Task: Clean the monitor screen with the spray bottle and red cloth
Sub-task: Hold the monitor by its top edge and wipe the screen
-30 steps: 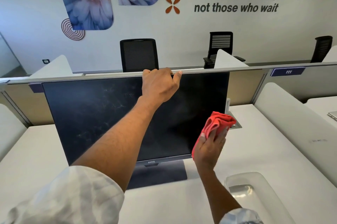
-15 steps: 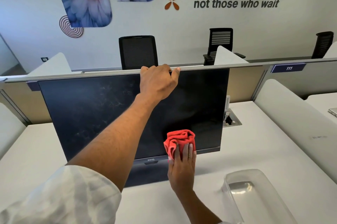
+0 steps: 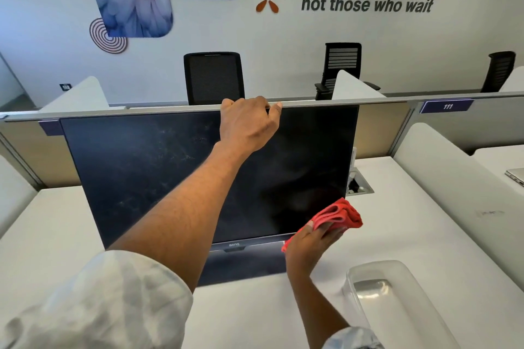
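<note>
Faces a dark monitor screen [image 3: 147,172], upright on its stand [image 3: 243,266] at the middle of the counter [image 3: 411,235], long axis running left to right. Grips the screen's top edge near the middle with the left hand [image 3: 246,124]: fingers curled over the far side, thumb along the near rim, left forearm [image 3: 181,206] stretched across the glass. Holds the red cloth [image 3: 338,215] bunched in the right hand [image 3: 309,246], fingers folded round the wad, low at the screen's lower right corner. Cloth overlapping that corner; touching the glass or just off its edge, impossible to tell. Pale smears and streaks over the left half of the screen, left of the bracing forearm; darker and cleaner-looking on the right half, with a faint haze. Judged from that: wiping begun, far from done, with the dirtiest patch lying left of and above the cloth. Probably calls for a pass leftward along the long axis, under or around the left forearm. Right hand the nearer to the lower glass and the one to do the wiping; left hand best used as a brace. No spray bottle anywhere in view. At the near right of the counter, a clear plastic tray [image 3: 397,306], well apart from the monitor. Worth guarding against: a hard push at a low corner, enough to twist the panel on its stand.
</note>
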A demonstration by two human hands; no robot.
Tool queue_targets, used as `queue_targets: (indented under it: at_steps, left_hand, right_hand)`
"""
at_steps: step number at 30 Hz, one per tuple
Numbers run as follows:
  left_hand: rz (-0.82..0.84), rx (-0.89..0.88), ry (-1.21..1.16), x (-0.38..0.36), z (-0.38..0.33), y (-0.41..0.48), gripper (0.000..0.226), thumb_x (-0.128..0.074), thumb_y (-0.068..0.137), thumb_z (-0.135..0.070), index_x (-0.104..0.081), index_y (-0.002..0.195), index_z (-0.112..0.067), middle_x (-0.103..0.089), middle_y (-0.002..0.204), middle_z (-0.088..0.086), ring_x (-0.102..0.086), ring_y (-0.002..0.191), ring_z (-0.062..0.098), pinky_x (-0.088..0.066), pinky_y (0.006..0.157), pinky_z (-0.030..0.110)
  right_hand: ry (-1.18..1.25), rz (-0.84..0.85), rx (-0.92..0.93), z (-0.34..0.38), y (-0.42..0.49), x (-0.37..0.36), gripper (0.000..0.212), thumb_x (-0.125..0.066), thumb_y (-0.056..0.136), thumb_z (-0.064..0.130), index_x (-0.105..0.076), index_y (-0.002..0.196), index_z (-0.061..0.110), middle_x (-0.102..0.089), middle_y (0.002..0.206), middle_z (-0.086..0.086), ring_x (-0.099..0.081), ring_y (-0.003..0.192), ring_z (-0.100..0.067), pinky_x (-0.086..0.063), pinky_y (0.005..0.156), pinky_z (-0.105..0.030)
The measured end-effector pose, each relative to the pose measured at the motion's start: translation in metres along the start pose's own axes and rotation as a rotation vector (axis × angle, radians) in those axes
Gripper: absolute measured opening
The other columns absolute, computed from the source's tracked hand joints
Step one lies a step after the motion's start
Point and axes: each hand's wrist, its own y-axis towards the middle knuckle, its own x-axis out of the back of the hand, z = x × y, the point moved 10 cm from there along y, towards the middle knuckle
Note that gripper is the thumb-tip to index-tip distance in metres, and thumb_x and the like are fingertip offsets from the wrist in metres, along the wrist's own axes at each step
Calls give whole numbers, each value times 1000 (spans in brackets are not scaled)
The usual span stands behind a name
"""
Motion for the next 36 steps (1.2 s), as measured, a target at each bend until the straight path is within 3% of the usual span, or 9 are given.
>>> queue_targets:
  at_steps: [5,9,12,15,20,25,29,33,36]
  left_hand:
    - [2,8,-5,-2,0,2,51,-25,98,-51,-60,81,-18,-57,67,-2,-53,69,19,-32,88,44]
    - [11,14,-15,-3,4,3,52,-25,98,-51,-59,79,-18,-55,65,-3,-54,68,20,-32,88,44]
    - [7,11,-18,-3,3,4,51,-25,98,-51,-58,78,-18,-54,63,-4,-53,67,19,-32,87,44]
    - [-6,7,-14,-2,4,4,51,-25,98,-52,-59,80,-18,-56,65,-3,-54,68,19,-32,87,44]
    - [-3,1,-16,-1,3,2,49,-25,97,-50,-59,80,-19,-56,66,-4,-52,67,18,-32,88,43]
    - [1,7,-19,-1,5,3,49,-26,97,-50,-61,83,-19,-58,69,-3,-52,67,17,-33,87,43]
    - [-4,6,-18,-2,3,3,50,-25,97,-50,-62,85,-18,-60,72,-3,-53,69,17,-32,87,42]
    - [0,15,-18,-3,3,4,49,-26,97,-50,-60,81,-18,-55,66,-5,-52,67,17,-33,87,43]
    - [5,18,-21,-3,4,3,48,-26,97,-50,-60,81,-19,-57,69,-4,-53,69,18,-33,88,44]
  right_hand:
    - [7,96,-4,15,-41,-23,63,-50,98,12,-18,150,-5,-13,157,-32,-16,144,-51,-20,115,-48]
    - [-77,199,120,29,-84,-41,65,-55,97,25,-28,147,-6,-27,152,-33,-30,137,-53,-32,107,-50]
    - [-139,243,215,28,-87,-40,78,-71,84,16,-29,146,-5,-30,150,-33,-34,134,-54,-40,103,-56]
    - [-174,229,282,24,-70,-30,74,-69,82,7,-32,144,-8,-31,149,-35,-33,134,-56,-39,103,-62]
    - [-84,62,127,9,-5,-3,62,-41,89,9,-25,144,-16,-20,151,-39,-22,140,-56,-22,117,-58]
    - [-45,-17,-38,-4,28,10,66,-48,95,6,-15,151,-3,-16,158,-28,-19,144,-48,-20,120,-51]
    - [-127,-22,93,13,9,7,64,-47,93,6,-22,150,-5,-19,156,-30,-21,143,-49,-24,118,-55]
    - [-179,37,255,45,-10,-5,65,-46,91,18,-26,150,-1,-21,157,-27,-23,143,-47,-28,115,-54]
    - [-211,106,449,82,-14,-22,66,-48,91,22,-26,151,4,-20,158,-25,-14,147,-44,-20,118,-55]
